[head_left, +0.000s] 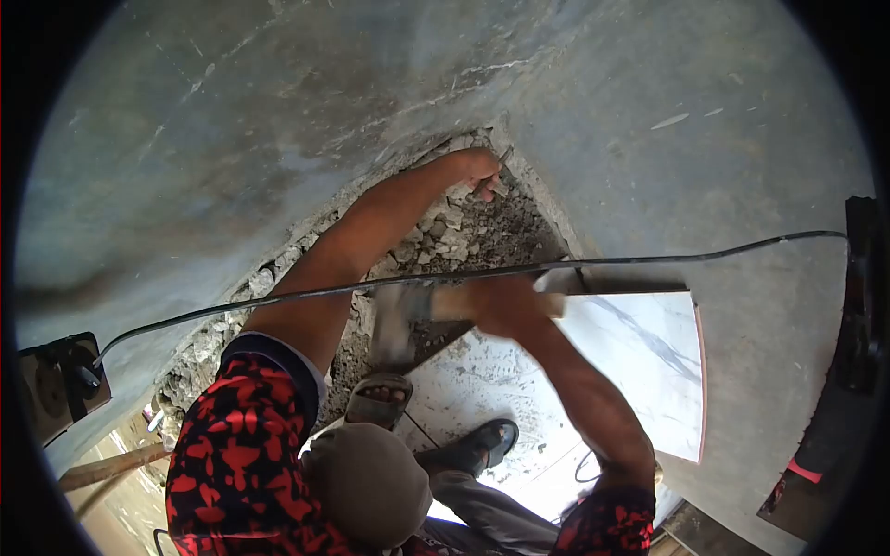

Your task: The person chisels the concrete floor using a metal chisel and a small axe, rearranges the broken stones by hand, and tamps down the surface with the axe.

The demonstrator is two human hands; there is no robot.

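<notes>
My left hand (482, 174) is closed around a thin dark metal rod, probably a chisel (506, 154), near the corner where two grey walls meet. Its lower end cannot be made out among the broken rubble (450, 236) beneath the hand. Nearer to me, my right hand (508, 306) grips the wooden handle of a hammer (450, 304). The hammer's head, on the left, is smeared by motion and hangs over the rubble near my sandalled foot (382, 394).
A black cable (445, 276) stretches across the view in front of my arms, from a socket box (65, 385) at left. A white marbled tile (640, 361) lies at right. My other foot, in a dark sandal (496, 443), rests on dusty tiles. Grey walls (278, 102) enclose the corner.
</notes>
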